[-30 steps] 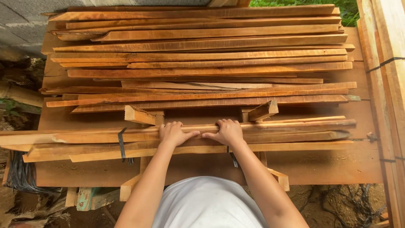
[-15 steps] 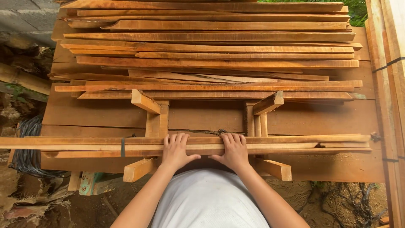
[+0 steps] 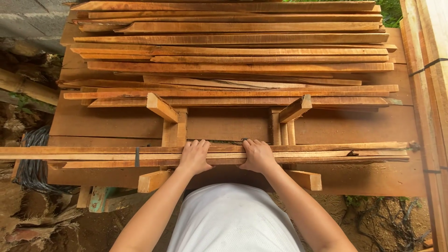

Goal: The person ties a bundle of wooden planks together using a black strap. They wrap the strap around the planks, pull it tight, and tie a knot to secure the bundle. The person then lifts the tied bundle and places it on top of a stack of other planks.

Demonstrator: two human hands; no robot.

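Observation:
A long bundle of thin wooden strips (image 3: 303, 153), bound by a dark band near its left end, lies crosswise over two short wooden supports (image 3: 173, 133) at the near edge of a wooden platform. My left hand (image 3: 195, 157) and my right hand (image 3: 256, 156) both press down on the bundle's middle, fingers curled over its far edge, a short gap between them. My white shirt fills the bottom centre.
A big stack of long wooden slats (image 3: 233, 51) covers the far half of the platform (image 3: 354, 126). More planks (image 3: 429, 70) run along the right edge. A dark coil (image 3: 32, 163) and rubble lie on the ground at the left.
The bundle has come nearer to me across the supports, away from the big stack, with both hands still on it. The view has tilted so the stack sits higher.

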